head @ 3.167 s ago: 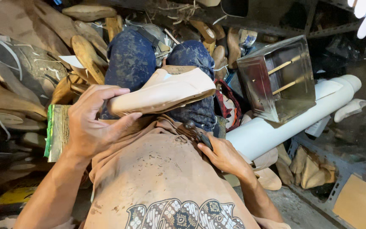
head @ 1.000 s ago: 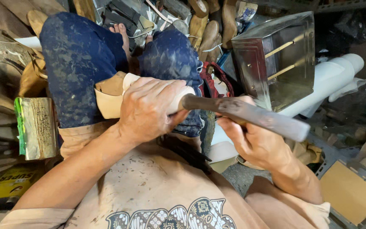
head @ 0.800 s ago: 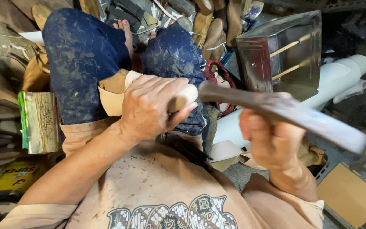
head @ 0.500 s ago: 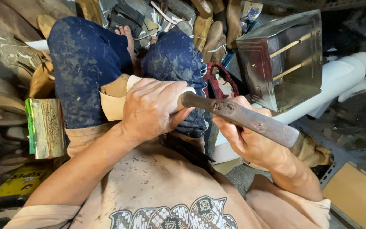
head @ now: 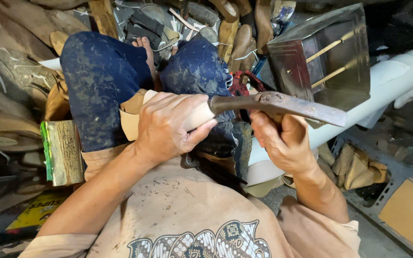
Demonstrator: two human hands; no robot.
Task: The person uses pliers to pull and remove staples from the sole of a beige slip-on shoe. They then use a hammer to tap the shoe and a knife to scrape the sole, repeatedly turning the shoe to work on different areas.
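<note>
My left hand [head: 170, 125] is clamped over a pale cream shoe [head: 132, 114] that rests on my lap between my knees in stained blue trousers. Most of the shoe is hidden under the fingers. My right hand [head: 283, 141] grips the handle of a worn, rusty metal hammer [head: 283, 105]. The hammer lies nearly level, and its left end touches the shoe's tip just beside my left fingertips.
A shiny metal box [head: 323, 57] stands at the upper right on a white roll [head: 388, 83]. A green-edged block [head: 63, 153] lies at my left. Several wooden shoe lasts and sandals [head: 235, 28] are piled beyond my knees. A tan board [head: 409, 215] lies lower right.
Three seconds ago the left hand held the shoe up and the right hand was low. Since then the right hand swings the hammer up and back down onto the shoe's tip.
</note>
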